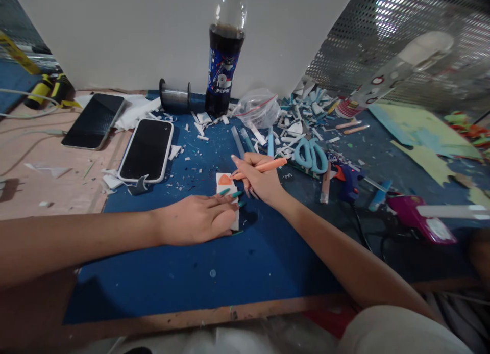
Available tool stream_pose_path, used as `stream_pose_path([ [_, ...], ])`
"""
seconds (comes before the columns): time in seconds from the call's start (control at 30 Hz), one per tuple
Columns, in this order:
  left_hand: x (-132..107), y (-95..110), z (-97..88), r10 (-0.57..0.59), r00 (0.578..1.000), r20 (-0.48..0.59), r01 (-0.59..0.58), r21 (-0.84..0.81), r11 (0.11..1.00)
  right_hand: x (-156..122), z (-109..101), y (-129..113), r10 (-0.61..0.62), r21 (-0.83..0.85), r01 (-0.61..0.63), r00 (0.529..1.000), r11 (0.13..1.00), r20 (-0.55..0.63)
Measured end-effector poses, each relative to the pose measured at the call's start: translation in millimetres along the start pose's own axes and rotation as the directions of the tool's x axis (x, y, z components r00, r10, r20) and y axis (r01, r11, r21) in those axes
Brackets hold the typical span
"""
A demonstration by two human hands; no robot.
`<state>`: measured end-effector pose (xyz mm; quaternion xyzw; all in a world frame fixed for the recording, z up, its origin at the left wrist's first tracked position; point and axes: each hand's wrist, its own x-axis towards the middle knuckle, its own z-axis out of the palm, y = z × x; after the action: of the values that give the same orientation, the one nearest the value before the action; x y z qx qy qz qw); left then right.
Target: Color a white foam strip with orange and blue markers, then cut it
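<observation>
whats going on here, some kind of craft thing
A person sits at a blue mat littered with white scraps. Their left hand lies flat on a small white card, pinning it down, while the right hand grips an orange pen with its tip on an orange shape at the card's top. Teal scissors and a glue gun lie to the right, two phones to the left, and a Pepsi bottle stands behind.

The left hand (199,219) lies flat, palm down, fingers stretched rightward, with its bare forearm coming in from the left edge. The right hand (260,179) sits just beyond its fingertips, fingers pinched in a writing grip, forearm angling in from lower right.
</observation>
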<state>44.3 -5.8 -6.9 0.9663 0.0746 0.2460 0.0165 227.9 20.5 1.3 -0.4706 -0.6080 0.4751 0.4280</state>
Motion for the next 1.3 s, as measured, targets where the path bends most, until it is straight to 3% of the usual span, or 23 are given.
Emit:
stream_pose_path([
  [0.2,0.5,0.0,-0.1,0.006,1.0,-0.017,-0.006,0.01,1.0,1.0,4.5,-3.6,0.007,-0.064,-0.009,1.0,0.998,-0.029],
  [0.47,-0.2,0.8,1.8,-0.005,1.0,-0.012,0.005,-0.001,1.0,1.0,2.6,4.3,-0.064,-0.096,0.074,0.992,0.993,0.105],
  [0.63,0.2,0.9,0.1,-0.006,1.0,-0.009,0.006,-0.003,1.0,1.0,3.3,8.5,-0.028,-0.02,0.031,0.989,0.999,0.145],
  [1.3,0.4,0.7,0.1,0.0,1.0,-0.008,0.0,0.019,1.0,1.2,4.5,6.2,-0.02,-0.091,0.033,0.989,0.995,0.145],
])
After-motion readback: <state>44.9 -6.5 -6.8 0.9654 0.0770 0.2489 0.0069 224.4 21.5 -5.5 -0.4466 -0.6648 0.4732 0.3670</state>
